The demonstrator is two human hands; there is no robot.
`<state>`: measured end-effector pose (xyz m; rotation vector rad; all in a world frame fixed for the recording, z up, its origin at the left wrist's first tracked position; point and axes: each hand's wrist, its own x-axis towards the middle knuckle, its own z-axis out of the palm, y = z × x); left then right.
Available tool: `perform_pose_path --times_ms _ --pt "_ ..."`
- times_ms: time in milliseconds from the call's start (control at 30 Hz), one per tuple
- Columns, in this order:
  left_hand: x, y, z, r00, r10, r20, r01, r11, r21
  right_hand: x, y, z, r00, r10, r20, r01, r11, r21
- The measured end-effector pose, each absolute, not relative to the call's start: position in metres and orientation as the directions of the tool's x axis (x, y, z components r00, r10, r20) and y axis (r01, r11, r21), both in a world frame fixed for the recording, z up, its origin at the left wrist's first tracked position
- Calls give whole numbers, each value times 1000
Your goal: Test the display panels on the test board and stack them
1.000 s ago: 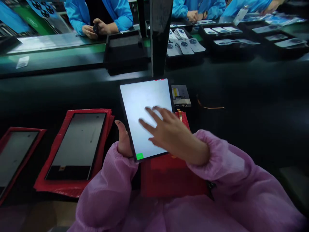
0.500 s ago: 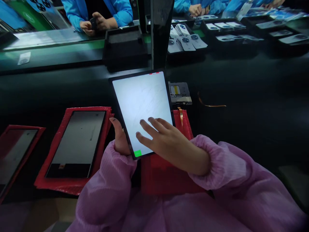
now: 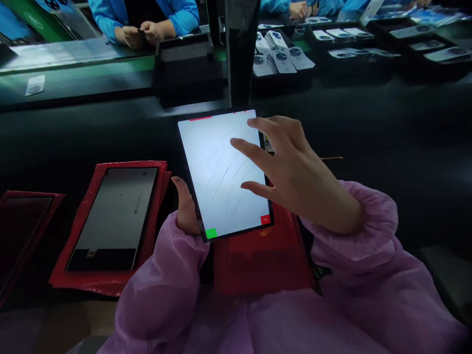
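Observation:
A tablet [image 3: 221, 172] with a lit white screen is tilted up in front of me. Thin curved lines cross its screen, with red marks along the top edge, a green box at lower left and a red box at lower right. My left hand [image 3: 187, 209] grips the tablet's left side, thumb showing and the other fingers hidden behind. My right hand [image 3: 289, 167] has its fingers spread over the right half of the screen, the tips at or just above the glass. Beneath the tablet lies a red sheet or pouch [image 3: 258, 270].
To the left, a display panel [image 3: 114, 211] rests on red wrapping [image 3: 66, 265]; another dark panel [image 3: 22, 231] lies beyond it. Across the bench are a black tray [image 3: 188, 64] and trays of white cards [image 3: 282, 61]. A co-worker's hands [image 3: 143, 33] hold a small dark item.
My right hand has moved up and to the right across the screen. More lines, a red strip at the top and the red corner box now show. My left hand keeps its grip.

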<state>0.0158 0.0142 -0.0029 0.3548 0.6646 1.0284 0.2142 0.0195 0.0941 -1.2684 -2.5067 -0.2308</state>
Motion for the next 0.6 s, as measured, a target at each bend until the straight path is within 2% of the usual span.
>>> perform_pose_path --times_ms 133,233,400,500,600 --pt "19 16 6 341 858 -383 -666 509 546 212 24 91 -514 775 367 831 556 -11" --pt "17 17 13 341 855 -390 -682 511 523 222 26 102 -482 758 439 836 548 -28" --pt "9 24 7 203 900 -385 -717 404 568 252 31 126 -286 768 573 890 435 -137" --pt "5 28 5 132 894 -427 -702 389 597 264 44 123 -211 832 513 894 377 -243" --pt "5 30 12 63 855 -515 -675 417 609 267 67 102 -264 907 329 918 341 -204"
